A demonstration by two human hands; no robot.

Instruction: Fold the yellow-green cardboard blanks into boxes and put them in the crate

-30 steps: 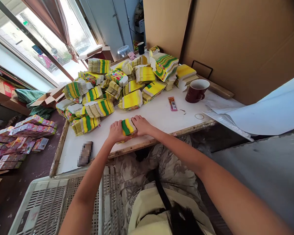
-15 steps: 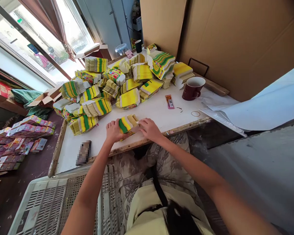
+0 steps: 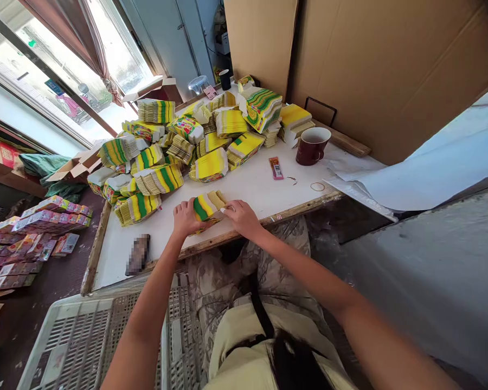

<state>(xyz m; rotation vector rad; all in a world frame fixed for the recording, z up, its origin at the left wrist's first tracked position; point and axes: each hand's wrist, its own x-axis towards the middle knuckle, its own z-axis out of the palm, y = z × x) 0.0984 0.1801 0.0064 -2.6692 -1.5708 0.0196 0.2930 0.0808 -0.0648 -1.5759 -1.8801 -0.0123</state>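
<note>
A stack of yellow, green and white flat cartons (image 3: 208, 206) stands at the table's near edge, its layered edges facing up. My left hand (image 3: 186, 218) is wrapped round the left end of this stack. At the other end, my right hand (image 3: 242, 218) pinches a whitish flap with thumb and fingers; the fingertips are partly hidden. Beyond both hands lies a heap of similar carton stacks (image 3: 158, 180), some upright and some tilted.
A maroon mug (image 3: 312, 146), a small pink packet (image 3: 275, 168) and a rubber band (image 3: 318, 187) lie to the right on the white table (image 3: 252, 187). A blurred dark object (image 3: 138, 254) is at left. A plastic crate (image 3: 77, 330) stands below; large cardboard sheets (image 3: 370, 70) rise behind.
The view has shifted slightly, so the table things sit a little further left. Both hands stay on the same carton stack, and the right fingers have moved slightly at its end.
</note>
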